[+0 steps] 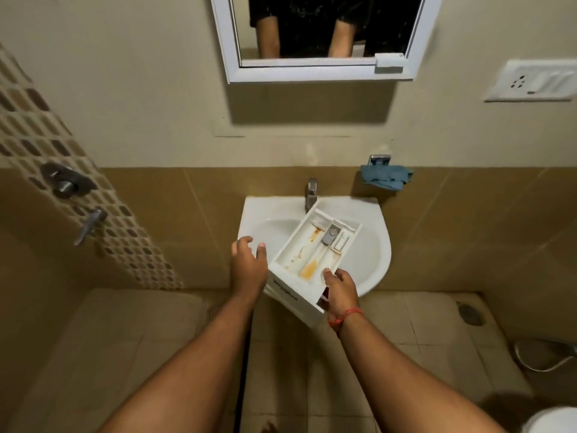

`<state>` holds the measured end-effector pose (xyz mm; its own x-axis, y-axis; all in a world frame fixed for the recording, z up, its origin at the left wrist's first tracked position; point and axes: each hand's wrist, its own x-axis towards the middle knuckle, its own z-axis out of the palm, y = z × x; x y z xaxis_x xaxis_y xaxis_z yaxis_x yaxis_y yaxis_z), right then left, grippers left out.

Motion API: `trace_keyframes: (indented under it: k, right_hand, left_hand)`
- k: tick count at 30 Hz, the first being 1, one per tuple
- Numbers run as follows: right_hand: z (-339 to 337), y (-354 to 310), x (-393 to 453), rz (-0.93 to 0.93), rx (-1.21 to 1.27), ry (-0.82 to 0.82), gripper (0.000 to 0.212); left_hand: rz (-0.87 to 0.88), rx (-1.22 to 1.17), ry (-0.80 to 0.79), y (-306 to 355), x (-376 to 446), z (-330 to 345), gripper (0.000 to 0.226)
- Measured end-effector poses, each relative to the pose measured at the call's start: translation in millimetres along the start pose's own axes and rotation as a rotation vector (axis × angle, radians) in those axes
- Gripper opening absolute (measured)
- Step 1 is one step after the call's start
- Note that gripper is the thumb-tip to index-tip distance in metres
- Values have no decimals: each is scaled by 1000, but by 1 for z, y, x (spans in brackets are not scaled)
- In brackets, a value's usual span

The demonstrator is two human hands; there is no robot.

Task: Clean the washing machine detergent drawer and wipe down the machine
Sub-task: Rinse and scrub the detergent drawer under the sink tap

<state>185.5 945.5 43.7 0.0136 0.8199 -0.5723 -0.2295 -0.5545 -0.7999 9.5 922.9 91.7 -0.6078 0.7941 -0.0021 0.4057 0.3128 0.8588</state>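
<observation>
Sink rim bears drawer (stained) | right hand grips corner | left hand loose, apart

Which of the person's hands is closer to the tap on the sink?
Left, narrowly. The left hand hovers open over the sink's left rim, below-left of the tap. The right hand grips the detergent drawer at its near corner, farther down.

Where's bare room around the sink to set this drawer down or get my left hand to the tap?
The detergent drawer crowds the basin's middle up to the tap. Bare: the sink bowl right of the drawer, and bowl and rim left of it, above the open left hand. The right hand grips the drawer's near corner.
</observation>
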Motion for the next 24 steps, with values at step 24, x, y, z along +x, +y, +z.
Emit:
trace_keyframes:
  k: [24]
  right_hand:
    - [-8,-55,133,460,-234,-252,15]
  left_hand:
    - [-464,-177,-374,-27,105,110,47]
